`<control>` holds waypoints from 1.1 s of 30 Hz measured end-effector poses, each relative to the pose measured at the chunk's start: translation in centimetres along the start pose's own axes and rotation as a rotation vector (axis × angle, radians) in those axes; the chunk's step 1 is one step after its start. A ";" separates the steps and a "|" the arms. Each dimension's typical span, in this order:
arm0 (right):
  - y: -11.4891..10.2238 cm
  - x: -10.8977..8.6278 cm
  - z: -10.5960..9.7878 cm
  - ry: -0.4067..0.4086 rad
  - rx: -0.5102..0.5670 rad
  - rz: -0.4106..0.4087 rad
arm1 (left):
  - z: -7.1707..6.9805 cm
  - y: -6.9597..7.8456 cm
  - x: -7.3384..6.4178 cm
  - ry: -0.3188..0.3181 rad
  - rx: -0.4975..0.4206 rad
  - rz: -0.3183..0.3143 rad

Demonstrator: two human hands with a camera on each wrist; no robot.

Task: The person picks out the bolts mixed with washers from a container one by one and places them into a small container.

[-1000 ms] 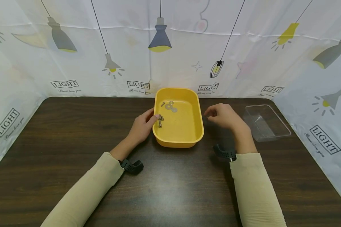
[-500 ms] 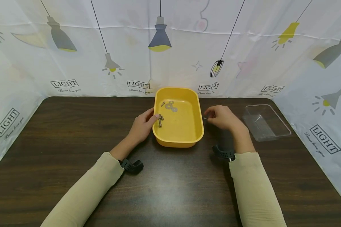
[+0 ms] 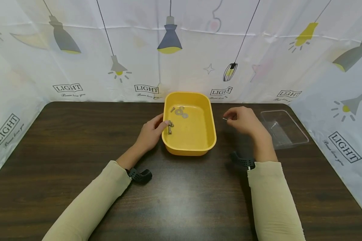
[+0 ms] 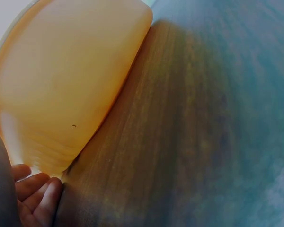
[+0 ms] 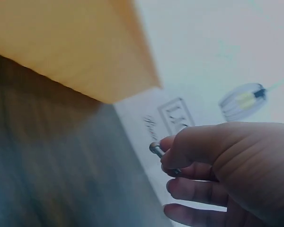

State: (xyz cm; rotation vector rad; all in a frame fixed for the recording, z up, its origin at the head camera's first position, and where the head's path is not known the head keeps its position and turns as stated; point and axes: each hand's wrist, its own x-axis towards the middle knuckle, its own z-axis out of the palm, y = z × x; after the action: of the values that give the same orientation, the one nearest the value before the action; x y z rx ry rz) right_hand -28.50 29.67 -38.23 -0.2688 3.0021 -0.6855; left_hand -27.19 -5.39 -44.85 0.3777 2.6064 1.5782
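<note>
My left hand (image 3: 149,134) grips the left side of a yellow plastic bin (image 3: 189,152), thumb over the rim and fingers against the outer wall, as the left wrist view shows. Near that thumb, inside the bin, are a few metal screws (image 3: 170,130). Flat washers (image 3: 179,112) and one small screw (image 3: 172,109) lie farther back on its floor. To the right of the bin, my right hand (image 3: 245,122) is apart from it and pinches a small metal screw (image 5: 155,149) between thumb and forefinger; its round head sticks out, while the other fingers are loosely bent.
A clear plastic container (image 3: 289,146) stands at the table's right side, partly behind my right forearm. The dark wooden table (image 3: 181,201) ends at the back against a white sheet (image 3: 193,67) printed with lamps.
My right hand has moved a little right, away from the bin, and the screw between its fingertips now shows. The left hand and the bin have stayed in place.
</note>
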 end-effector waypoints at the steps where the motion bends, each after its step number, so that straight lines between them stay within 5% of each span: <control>1: 0.2 -0.3 -0.4 0.020 0.007 0.012 | 0.0 0.0 0.0 -0.001 0.000 -0.001; 18: 5.3 -3.9 -4.3 0.241 -0.009 0.158 | 0.0 0.1 0.0 -0.005 0.002 -0.008; 26: 8.0 -4.7 -4.0 0.261 0.023 0.372 | 0.0 0.0 0.1 -0.001 0.008 -0.008; 33: 9.3 -4.4 -2.9 0.217 0.055 0.448 | 0.1 0.1 0.1 0.001 0.007 -0.014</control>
State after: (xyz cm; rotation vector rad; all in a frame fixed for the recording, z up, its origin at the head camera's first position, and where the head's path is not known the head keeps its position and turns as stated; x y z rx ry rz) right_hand -25.89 39.97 -39.66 0.4981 3.0608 -0.7834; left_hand -27.25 -5.29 -44.82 0.3590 2.6101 1.5662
